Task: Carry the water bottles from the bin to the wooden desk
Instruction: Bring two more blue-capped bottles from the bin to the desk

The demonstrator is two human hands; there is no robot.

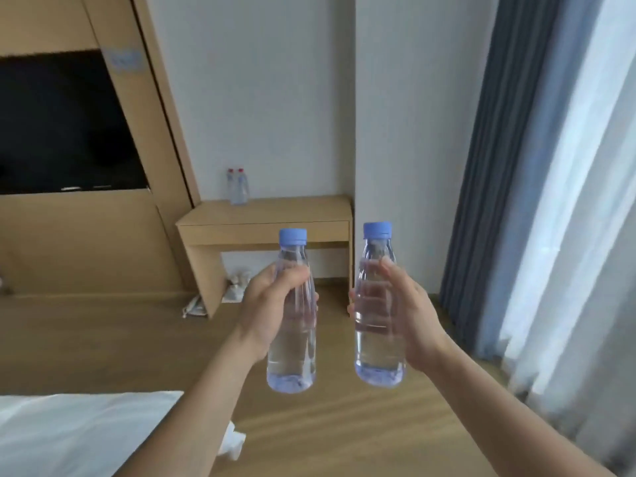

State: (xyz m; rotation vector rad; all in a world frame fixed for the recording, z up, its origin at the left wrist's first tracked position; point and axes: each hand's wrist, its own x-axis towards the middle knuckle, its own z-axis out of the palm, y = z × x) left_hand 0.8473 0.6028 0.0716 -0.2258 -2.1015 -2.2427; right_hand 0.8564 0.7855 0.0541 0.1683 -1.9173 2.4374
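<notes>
My left hand (272, 304) is wrapped around a clear water bottle (292, 356) with a blue cap, held upright in front of me. My right hand (409, 311) grips a second clear blue-capped water bottle (378, 349), also upright, just to the right of the first. Both bottles hang in the air above the floor. The wooden desk (268, 215) stands ahead against the white wall. Two small bottles with red caps (238, 187) stand at its back left. The bin is not in view.
A white bed corner (75, 428) fills the lower left. A dark TV screen (62, 125) sits in a wooden wall panel on the left. Blue and sheer curtains (537, 166) hang on the right. White slippers and a bag (234, 287) lie under the desk. Wooden floor lies between me and the desk.
</notes>
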